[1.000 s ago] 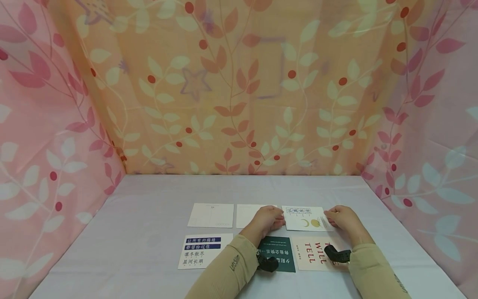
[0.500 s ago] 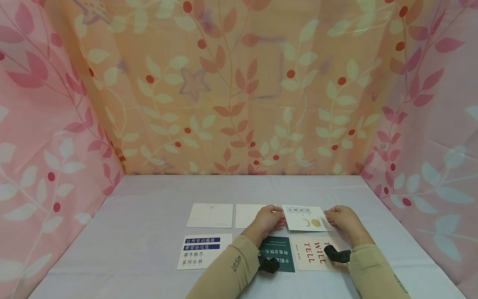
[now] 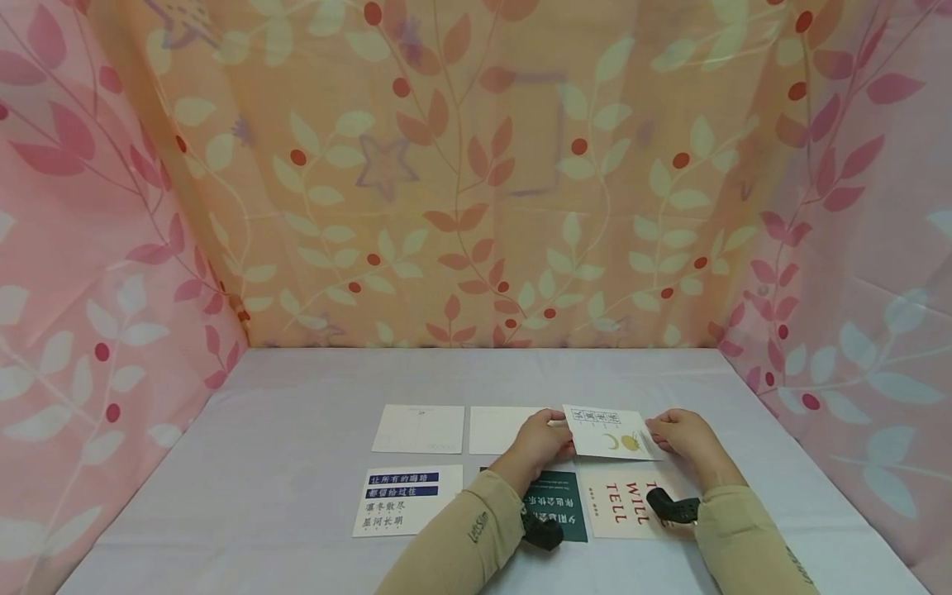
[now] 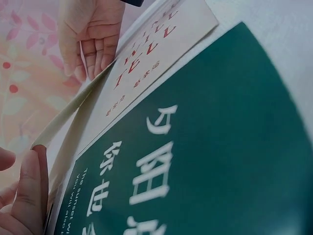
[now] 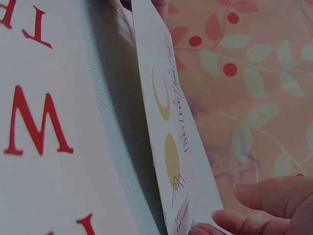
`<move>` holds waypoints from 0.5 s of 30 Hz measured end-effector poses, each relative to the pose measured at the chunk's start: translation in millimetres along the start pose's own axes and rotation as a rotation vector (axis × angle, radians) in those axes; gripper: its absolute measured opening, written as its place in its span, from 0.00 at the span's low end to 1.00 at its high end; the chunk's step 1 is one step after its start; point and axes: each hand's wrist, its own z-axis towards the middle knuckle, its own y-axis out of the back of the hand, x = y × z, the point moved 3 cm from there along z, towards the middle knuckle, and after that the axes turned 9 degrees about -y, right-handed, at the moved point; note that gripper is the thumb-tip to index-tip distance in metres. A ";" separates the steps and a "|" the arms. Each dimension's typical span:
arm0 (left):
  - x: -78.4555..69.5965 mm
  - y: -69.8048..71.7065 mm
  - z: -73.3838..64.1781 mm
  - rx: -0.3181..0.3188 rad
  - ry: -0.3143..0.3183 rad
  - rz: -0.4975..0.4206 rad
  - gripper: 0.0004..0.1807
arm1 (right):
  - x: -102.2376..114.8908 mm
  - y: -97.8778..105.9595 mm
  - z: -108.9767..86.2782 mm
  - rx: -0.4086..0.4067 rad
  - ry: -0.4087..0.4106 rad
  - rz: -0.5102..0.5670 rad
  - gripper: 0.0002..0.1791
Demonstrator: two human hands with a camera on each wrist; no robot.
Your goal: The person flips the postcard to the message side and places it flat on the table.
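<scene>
The left hand point(image 3: 537, 444), just past the far edge of the green card, pinches the left end of the moon-printed card point(image 3: 606, 434); the right hand point(image 3: 682, 434), beyond the green card and well to its right, meets the other end with loosely extended fingers, though how firmly it touches I cannot tell. The moon-printed card is beyond the green card point(image 3: 564, 496) and to its right, tilted with its left end raised. The right wrist view shows the shaded gap beneath it, which the head view hides; the left wrist view shows the right palm and the green card's larger characters, partly covered by the left sleeve point(image 3: 461, 537) from above. Both forearms reach forward, the left one slanting over the green card's near left part, the right one angling in from well right of it. The red-lettered card point(image 3: 616, 506) lies just right of the green card, the blue-banded card point(image 3: 405, 504) to its left. One pale card point(image 3: 497, 430) lies beyond the green card and slightly left, another, the outer pale card point(image 3: 418, 429), farther left. Past them all, the desk point(image 3: 312, 380) ends at a leaf-patterned curtain point(image 3: 461, 190).
</scene>
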 end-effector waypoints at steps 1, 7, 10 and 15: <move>0.1 -0.3 -0.2 -0.003 -0.001 0.008 0.18 | 0.1 0.0 -0.6 0.000 0.001 -0.004 0.17; 0.3 -4.4 -0.9 -0.005 -0.018 0.012 0.21 | 0.6 0.3 -1.3 0.003 0.017 0.013 0.15; 0.0 -6.4 -1.3 -0.004 -0.023 0.012 0.21 | 1.0 0.7 -2.2 0.004 0.017 0.025 0.15; -0.9 -6.9 -1.6 -0.007 -0.019 0.023 0.21 | 1.0 0.6 -2.5 -0.002 0.014 0.017 0.14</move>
